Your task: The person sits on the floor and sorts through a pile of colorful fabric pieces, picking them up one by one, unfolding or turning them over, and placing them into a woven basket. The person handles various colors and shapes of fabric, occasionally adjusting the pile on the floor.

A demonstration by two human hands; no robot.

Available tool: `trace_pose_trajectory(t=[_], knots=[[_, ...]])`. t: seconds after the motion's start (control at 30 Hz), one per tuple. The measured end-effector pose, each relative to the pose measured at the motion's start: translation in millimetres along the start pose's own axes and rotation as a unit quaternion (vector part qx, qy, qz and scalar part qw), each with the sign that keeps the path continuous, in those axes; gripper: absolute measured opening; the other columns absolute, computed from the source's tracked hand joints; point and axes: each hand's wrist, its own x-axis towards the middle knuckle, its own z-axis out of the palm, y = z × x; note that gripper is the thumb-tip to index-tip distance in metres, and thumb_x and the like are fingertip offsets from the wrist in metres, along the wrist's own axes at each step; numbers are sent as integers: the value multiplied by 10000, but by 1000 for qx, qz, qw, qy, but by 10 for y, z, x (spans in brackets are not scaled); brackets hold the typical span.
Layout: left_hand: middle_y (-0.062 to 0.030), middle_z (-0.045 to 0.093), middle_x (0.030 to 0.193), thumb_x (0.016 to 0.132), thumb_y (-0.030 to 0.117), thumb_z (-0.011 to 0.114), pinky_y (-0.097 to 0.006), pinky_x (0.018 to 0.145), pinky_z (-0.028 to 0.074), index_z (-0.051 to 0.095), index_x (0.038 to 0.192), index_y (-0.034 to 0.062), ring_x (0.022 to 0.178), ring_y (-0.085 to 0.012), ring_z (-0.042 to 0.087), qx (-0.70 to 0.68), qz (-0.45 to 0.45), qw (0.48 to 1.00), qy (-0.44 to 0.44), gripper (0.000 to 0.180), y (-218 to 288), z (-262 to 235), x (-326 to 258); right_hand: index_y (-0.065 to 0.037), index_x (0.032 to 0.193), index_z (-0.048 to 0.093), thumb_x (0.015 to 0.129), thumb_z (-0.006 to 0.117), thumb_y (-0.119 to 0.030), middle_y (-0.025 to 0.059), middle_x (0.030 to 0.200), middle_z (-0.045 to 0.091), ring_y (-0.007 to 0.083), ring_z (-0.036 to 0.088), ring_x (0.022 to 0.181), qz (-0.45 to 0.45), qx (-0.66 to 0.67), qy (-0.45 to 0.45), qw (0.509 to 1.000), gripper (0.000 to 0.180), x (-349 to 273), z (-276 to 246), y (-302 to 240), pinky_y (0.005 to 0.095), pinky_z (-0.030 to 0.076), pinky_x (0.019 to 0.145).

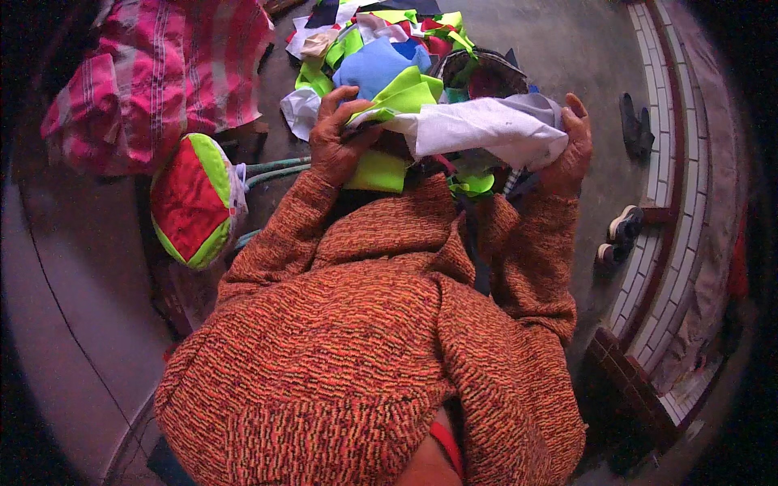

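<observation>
A piece of white cloth (486, 128) stretches between my two hands, above a heap of fabric scraps. My left hand (340, 136) is closed on its left end, together with a neon yellow-green cloth piece (409, 91). At the other end, my right hand (574, 150) grips the white cloth, thumb and fingers wrapped round its edge. Below my left hand hangs another yellow-green scrap (378, 172). Just beyond the held cloth lies a light blue cloth (374, 68) on the heap. Part of my lap is hidden under the cloth and my sleeves.
A red and yellow-green round cushion-like thing (192, 202) stands at my left, beside greenish tubular legs (275, 168). Behind it hangs pink checked fabric (162, 73). Shoes (624, 224) and a dark item (637, 128) lie on the floor at right, near a white-tiled ledge (660, 154).
</observation>
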Motion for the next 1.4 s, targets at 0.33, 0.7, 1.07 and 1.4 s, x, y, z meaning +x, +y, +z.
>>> trace_pose_trajectory(t=[0.33,0.7,1.07,1.4], knots=[[-113,481,1142,608,39,734,-354,925,380,617,979,80,1080,-255,474,-20,5,1000,10,391,-49,-25,1,-29,1012,558,788,613,10,32,879,589,111,555,788,-57,-107,23,992,234,21,-363,225,234,453,726],[-100,500,1129,614,6,723,-343,919,384,613,980,75,1065,-245,482,-12,8,999,34,388,32,-15,26,-40,1011,573,830,560,5,30,913,586,124,547,836,-208,-114,74,969,188,170,-273,-87,245,444,771],[-100,500,1126,644,16,711,-338,901,396,619,982,79,1058,-237,481,-30,2,999,30,356,-12,-33,25,-25,1043,569,845,514,-39,97,965,611,147,593,843,5,-344,13,939,205,92,-901,492,270,478,749],[-108,502,1126,625,17,713,-351,925,379,619,989,85,1072,-252,478,-2,25,999,36,382,-32,-40,41,-57,1102,531,725,701,-135,88,1120,552,190,535,1021,-46,-318,-160,933,421,-285,195,298,332,429,866]])
